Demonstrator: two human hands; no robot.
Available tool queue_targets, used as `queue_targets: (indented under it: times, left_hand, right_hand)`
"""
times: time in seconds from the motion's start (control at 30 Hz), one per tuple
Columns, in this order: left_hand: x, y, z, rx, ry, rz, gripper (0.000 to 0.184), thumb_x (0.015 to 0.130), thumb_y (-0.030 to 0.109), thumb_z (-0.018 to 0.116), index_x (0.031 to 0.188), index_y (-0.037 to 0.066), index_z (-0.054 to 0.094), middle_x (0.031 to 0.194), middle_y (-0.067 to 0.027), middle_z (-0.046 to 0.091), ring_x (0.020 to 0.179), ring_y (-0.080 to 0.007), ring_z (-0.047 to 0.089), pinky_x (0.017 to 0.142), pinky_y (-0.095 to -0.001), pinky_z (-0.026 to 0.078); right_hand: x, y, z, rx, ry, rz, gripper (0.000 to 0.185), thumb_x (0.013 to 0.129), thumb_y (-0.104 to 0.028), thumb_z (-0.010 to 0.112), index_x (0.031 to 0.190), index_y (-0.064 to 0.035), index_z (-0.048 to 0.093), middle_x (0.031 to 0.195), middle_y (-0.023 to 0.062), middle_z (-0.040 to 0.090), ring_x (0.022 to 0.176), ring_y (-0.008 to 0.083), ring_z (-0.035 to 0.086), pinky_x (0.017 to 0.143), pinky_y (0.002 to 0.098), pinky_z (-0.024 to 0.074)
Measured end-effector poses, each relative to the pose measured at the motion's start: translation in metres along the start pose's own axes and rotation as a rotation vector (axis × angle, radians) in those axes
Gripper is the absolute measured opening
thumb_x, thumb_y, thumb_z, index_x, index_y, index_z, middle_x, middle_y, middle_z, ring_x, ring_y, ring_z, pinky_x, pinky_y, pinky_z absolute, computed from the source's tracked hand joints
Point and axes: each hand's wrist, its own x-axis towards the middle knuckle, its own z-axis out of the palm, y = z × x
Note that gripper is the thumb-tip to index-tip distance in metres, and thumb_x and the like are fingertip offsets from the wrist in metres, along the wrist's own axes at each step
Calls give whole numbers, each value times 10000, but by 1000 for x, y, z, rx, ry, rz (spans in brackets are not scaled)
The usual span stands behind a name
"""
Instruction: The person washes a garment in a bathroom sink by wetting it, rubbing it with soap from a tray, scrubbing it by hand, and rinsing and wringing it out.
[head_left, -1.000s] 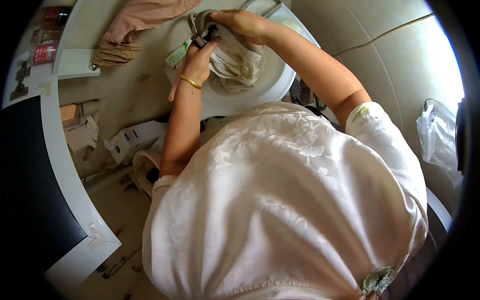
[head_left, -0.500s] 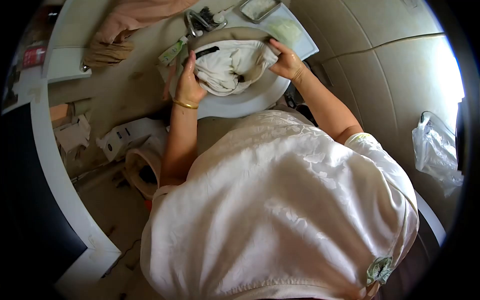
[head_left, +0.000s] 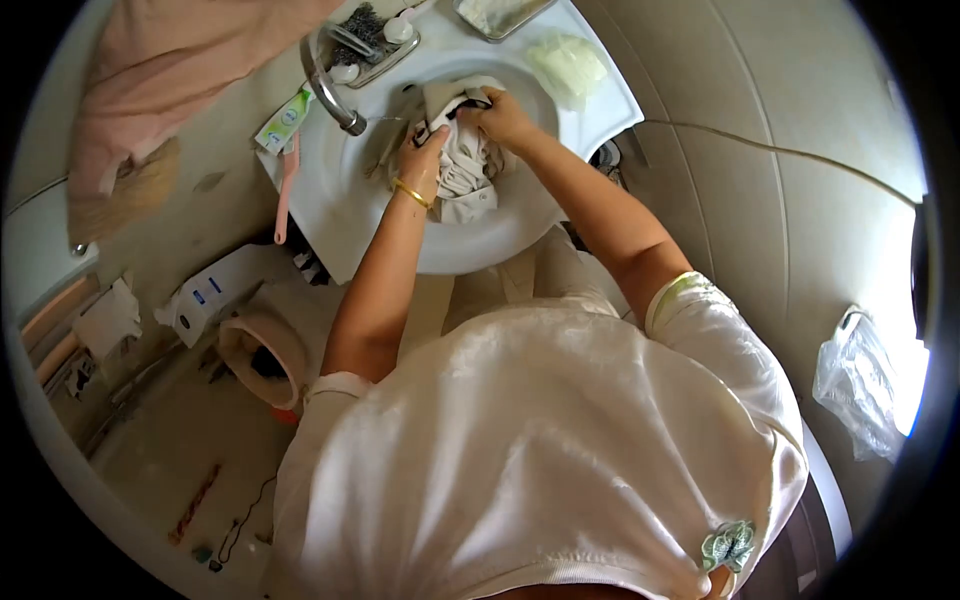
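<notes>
A bunched light beige garment (head_left: 465,170) with a dark strip lies in the white washbasin (head_left: 535,205), below the curved metal tap (head_left: 330,85). My left hand (head_left: 422,165), with a gold bangle at the wrist, grips the cloth near the dark strip. On the other side my right hand (head_left: 498,120) pinches a fold at the garment's upper edge, close to the left hand. The fingertips of both hands are partly hidden by the cloth. A thin streak of water shows beside the tap's mouth.
On the basin's rim are a green-and-white tube (head_left: 284,122), a pink-handled brush (head_left: 287,190), a pale plastic bag (head_left: 567,68) and a metal tray (head_left: 500,14). Pink cloth (head_left: 170,90) hangs at the left. A pink bin (head_left: 265,355) stands on the floor.
Both hands have brought the garment down into the basin and closer together. Its opening, held wide before, is now gathered up. The view has shifted, showing more of the basin and tap.
</notes>
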Motion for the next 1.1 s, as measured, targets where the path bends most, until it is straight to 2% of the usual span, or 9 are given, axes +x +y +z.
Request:
queue_targets:
  times: [0.27,0.37,0.6,0.67,0.77,0.93,1.0,1.07,1.1]
  left_hand:
    - [45,-45,-10,-109,204,-37,408,797,66,567,1187,28,453,1142,-89,496,1013,-176,482,851,-265,385]
    - [48,-37,0,300,304,-47,394,794,47,550,1178,2,474,1151,-122,503,1009,-176,492,867,-262,386]
    - [53,-40,-25,-622,143,-254,388,849,215,519,1191,39,465,1167,-81,504,1038,-202,483,909,-322,377]
    - [52,-37,-23,-729,40,-262,404,893,279,398,1228,54,414,1215,-71,471,1109,-228,445,957,-341,341]
    - [68,-80,-48,-950,-849,17,410,891,296,369,1220,55,412,1225,-78,456,1110,-225,438,942,-337,352]
    - [32,-33,4,-653,45,-286,422,884,351,417,1162,37,466,1161,-88,487,1025,-198,488,878,-329,401]
    - [28,-25,12,-513,121,-231,451,875,373,440,1168,29,461,1132,-86,505,1016,-203,493,874,-339,401]
    - [60,-63,-22,-790,-88,-263,451,876,412,423,1124,41,482,1105,-75,505,1008,-206,473,867,-344,389]
    - [58,-67,-32,-1091,-214,-352,409,882,424,392,1059,70,496,1037,-63,509,951,-196,476,846,-335,387]
  right_hand:
    - [15,-5,34,-833,334,-51,459,745,-405,567,1068,-81,528,1058,198,508,970,360,519,829,396,426]
    - [38,-3,38,-805,302,96,515,739,-446,549,1089,-70,512,1057,184,515,988,338,513,827,397,429]
    - [47,16,30,-102,307,-10,266,656,-136,598,889,-9,577,866,201,593,890,342,548,773,395,430]
    - [7,-2,42,-341,279,-274,231,639,-73,597,860,-9,576,958,240,551,923,373,528,801,416,417]
    - [-50,-25,79,-585,327,-490,247,658,-135,619,870,-24,559,982,214,528,934,376,500,816,412,418]
    - [33,0,57,-527,587,-149,266,675,-153,606,884,-2,544,875,234,569,804,381,560,709,420,452]
    - [28,-11,52,-258,570,-65,256,684,-131,571,918,-33,539,929,258,546,890,381,528,767,433,426]
    - [-1,-8,71,-681,709,-618,314,699,-146,569,995,-49,530,967,282,523,895,404,528,773,447,428]
    - [-22,-7,96,-625,562,-396,213,861,-190,437,918,-14,542,881,142,588,789,262,563,702,382,462]
